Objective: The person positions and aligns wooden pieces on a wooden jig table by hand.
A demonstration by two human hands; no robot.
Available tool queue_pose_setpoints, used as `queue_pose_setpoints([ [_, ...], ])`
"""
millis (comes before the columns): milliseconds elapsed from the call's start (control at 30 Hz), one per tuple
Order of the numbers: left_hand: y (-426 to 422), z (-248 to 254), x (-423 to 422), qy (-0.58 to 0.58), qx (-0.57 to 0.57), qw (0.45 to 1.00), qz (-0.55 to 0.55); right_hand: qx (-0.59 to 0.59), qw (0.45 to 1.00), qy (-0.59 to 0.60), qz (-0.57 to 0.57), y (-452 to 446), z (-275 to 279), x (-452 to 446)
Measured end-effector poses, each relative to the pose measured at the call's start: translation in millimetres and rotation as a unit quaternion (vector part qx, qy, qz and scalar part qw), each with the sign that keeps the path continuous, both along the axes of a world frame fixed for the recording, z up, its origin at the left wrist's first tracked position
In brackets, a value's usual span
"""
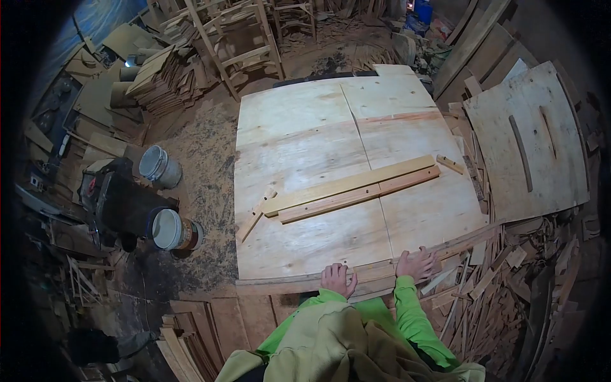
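A pale plywood panel (305, 146) with a long dark seam lies in front of me. Along its near edge runs a narrow wooden strip (280, 284). My left hand (338, 280) rests on this strip, fingers forward over the edge and thumb apart. To its right, my right hand (417, 265) lies on the same strip with its fingers spread. Two long wooden bars, a yellowish one (350, 185) and a reddish one (363, 195), lie side by side across the panel. Short wood pieces sit near their ends, one at the left (256, 215) and one at the right (450, 164).
Two white buckets (160, 167) (167, 229) stand on the dusty floor at left, beside a dark machine (124, 200). A slotted wooden board (528, 143) leans at right. Wood offcuts (490, 299) pile up at the lower right; a wooden frame (245, 56) and stacked boards (165, 79) stand behind.
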State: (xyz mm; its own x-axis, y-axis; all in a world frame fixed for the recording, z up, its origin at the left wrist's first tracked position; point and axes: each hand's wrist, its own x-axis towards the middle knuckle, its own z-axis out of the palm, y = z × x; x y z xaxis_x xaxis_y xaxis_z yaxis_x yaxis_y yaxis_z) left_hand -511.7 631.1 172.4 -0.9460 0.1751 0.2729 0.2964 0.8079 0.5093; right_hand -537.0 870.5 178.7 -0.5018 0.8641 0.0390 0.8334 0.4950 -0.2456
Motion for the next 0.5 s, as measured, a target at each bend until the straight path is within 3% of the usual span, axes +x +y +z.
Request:
queue_pose_setpoints([
  [133,1,1,0,0.002,0.005,1.000,0.003,-0.045,0.999,-0.025,-0.013,-3,16,-3],
  [233,0,3,0,0.002,0.004,1.000,0.004,0.023,1.000,0.018,-0.006,2,-11,2],
  [500,1,5,0,0.001,-0.003,1.000,0.002,0.008,1.000,0.022,0.011,2,-5,3],
])
